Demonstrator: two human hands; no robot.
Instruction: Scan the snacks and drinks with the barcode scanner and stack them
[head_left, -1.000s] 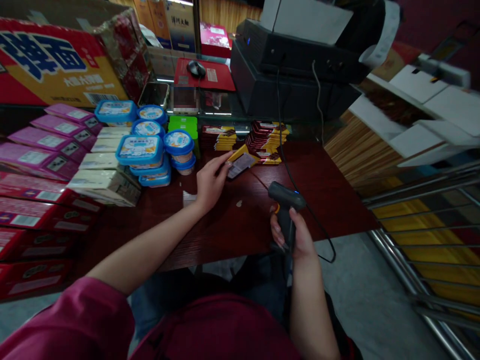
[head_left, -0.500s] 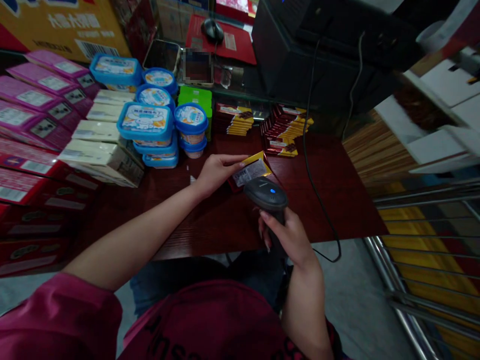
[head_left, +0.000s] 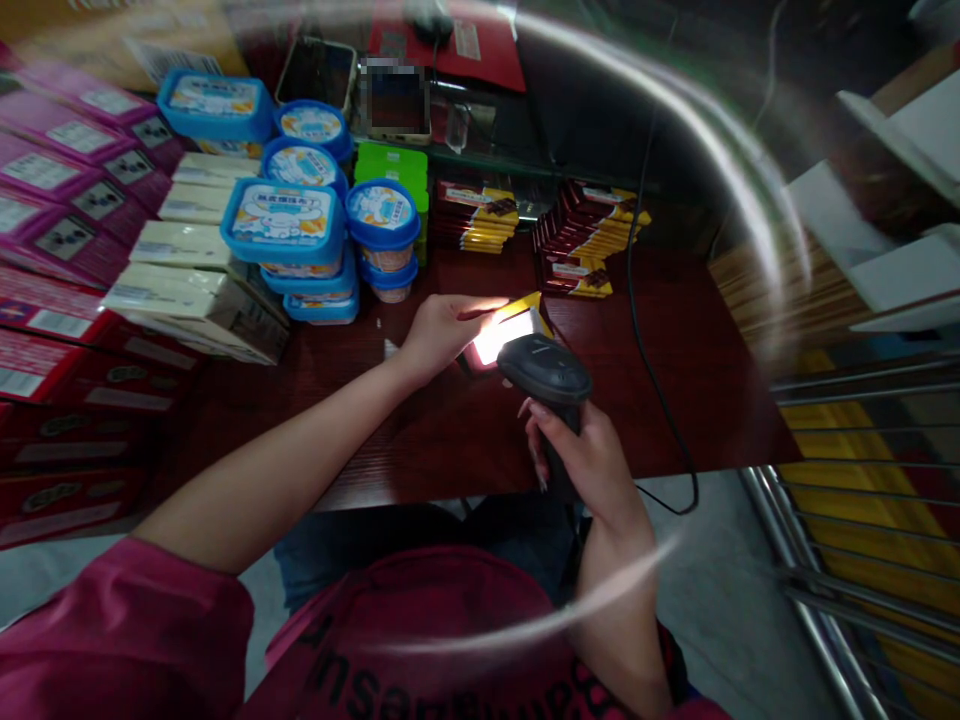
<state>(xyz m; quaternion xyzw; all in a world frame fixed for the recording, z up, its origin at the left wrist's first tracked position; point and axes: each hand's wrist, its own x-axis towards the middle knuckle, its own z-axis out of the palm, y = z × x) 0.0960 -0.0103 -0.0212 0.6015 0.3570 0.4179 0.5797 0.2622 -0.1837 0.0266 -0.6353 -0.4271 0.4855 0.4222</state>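
My left hand (head_left: pixel 439 330) holds a flat yellow chocolate packet (head_left: pixel 508 332) tilted up on the dark red table (head_left: pixel 675 400). Its back label is lit bright by the scanner. My right hand (head_left: pixel 581 462) is wrapped round the grip of a black barcode scanner (head_left: pixel 544 372), whose head points at the packet from just in front of it. The scanner's black cable (head_left: pixel 645 330) runs up across the table.
Two stacks of the same chocolate packets (head_left: pixel 585 240) lie behind. Blue-lidded tubs (head_left: pixel 289 230), cream boxes (head_left: pixel 187 290) and pink and red boxes (head_left: pixel 52 200) fill the left. A green box (head_left: pixel 390 165) and a phone (head_left: pixel 315 72) lie farther back. Metal rails (head_left: pixel 862 480) stand right.
The scanner has moved up and left to the packet, and its light now shines on the label. The view has tilted downward.
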